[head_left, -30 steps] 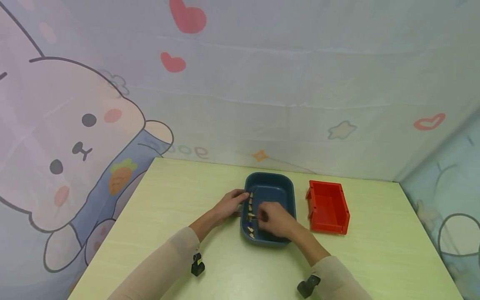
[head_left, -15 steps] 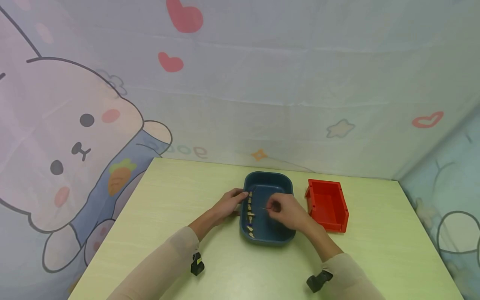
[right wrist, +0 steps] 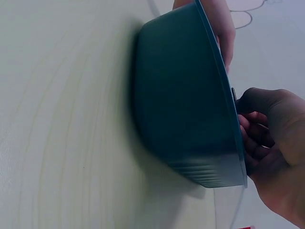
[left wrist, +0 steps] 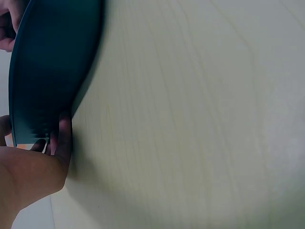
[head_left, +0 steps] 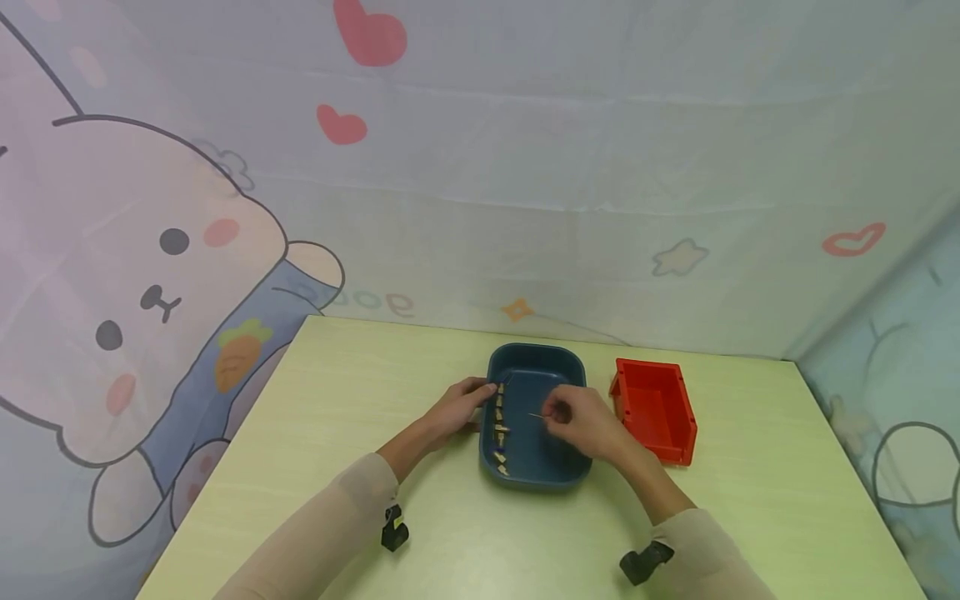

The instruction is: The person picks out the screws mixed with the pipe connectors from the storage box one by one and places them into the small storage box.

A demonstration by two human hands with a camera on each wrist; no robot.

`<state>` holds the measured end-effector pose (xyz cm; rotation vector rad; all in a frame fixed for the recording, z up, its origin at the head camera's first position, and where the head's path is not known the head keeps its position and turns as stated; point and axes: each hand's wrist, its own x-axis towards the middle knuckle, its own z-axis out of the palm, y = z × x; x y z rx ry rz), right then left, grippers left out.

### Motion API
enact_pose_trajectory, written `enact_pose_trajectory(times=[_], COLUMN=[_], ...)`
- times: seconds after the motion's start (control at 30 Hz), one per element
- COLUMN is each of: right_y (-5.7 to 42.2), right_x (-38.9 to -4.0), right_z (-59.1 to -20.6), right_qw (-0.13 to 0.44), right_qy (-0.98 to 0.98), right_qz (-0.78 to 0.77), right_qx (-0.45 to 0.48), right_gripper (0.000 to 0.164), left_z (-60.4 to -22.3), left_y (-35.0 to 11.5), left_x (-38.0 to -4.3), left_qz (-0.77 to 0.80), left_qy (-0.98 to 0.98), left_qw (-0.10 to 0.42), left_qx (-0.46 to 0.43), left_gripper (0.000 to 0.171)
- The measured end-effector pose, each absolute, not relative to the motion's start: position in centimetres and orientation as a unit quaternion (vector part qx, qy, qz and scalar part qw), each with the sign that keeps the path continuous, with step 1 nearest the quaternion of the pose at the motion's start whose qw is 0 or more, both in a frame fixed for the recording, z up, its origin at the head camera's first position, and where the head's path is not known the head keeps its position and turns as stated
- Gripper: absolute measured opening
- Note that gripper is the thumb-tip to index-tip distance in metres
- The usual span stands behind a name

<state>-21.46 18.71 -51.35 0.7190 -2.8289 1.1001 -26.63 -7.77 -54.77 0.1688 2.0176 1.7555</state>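
A dark blue rounded tub (head_left: 534, 462) stands mid-table. My left hand (head_left: 453, 408) grips its left side, thumb over the rim and fingers against the outer wall (left wrist: 55, 71). Several small gold-coloured pieces (head_left: 500, 417) lie in a row along the tub's left inside. Over the tub floor, my right hand (head_left: 583, 421) pinches a thin gold-coloured rod (head_left: 536, 415), which points left toward the row. In the right wrist view a ridged end of the rod (right wrist: 234, 93) shows at the thumb tip; the other fingers are curled behind the rim.
To the right of the tub stands a red open-front bin (head_left: 654, 417). A pale wooden table (head_left: 757, 483) lies under both containers. A printed cloth (head_left: 480, 167) hangs behind its back edge.
My right hand has drawn back right from the row of gold-coloured pieces, now with the thin rod showing in its pinch. My left hand has stayed on the tub.
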Motion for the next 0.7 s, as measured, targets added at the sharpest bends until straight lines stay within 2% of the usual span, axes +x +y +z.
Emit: enact_pose_trajectory(times=[0.43, 0.7], right_y=[20.3, 21.5], right_x=[-21.4, -21.3], right_z=[-49.9, -48.8], right_qw=[0.018, 0.014], right_qy=[-0.907, -0.910], right_qz=[0.367, 0.366], right_qx=[0.206, 0.192], right_gripper=[0.015, 0.010], left_z=[-54.7, -54.9], left_y=[-7.9, -7.9], left_x=[-26.6, -26.6], left_qz=[0.637, 0.634], left_qy=[0.735, 0.736], left_qw=[0.227, 0.227], left_qx=[0.060, 0.061], left_gripper=[0.060, 0.060])
